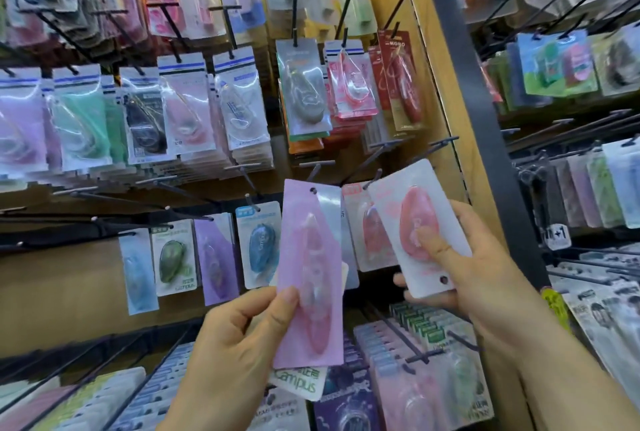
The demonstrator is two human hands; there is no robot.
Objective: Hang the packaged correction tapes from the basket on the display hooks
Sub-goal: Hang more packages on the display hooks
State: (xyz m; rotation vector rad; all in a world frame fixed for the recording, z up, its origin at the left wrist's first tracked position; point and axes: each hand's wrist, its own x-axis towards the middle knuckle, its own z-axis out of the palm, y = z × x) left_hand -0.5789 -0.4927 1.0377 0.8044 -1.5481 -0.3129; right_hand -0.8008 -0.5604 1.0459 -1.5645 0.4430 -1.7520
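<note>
My left hand (235, 344) grips a stack of packaged correction tapes, with a long pink pack (311, 274) in front and a white Campus pack (301, 384) peeking out below. My right hand (464, 264) holds a white pack with a pink correction tape (415, 222) upside down, its hang hole at the bottom, thumb pressing on the blister. That pack sits in front of a hanging pink pack (370, 226) on a display hook (375, 178). The basket is not in view.
Black display hooks cover the wooden panel (440, 84). Full rows of packs hang at upper left (187, 108) and at the bottom (415, 378). Bare hooks (104, 195) stick out at mid left. A dark post (485, 119) separates another rack on the right.
</note>
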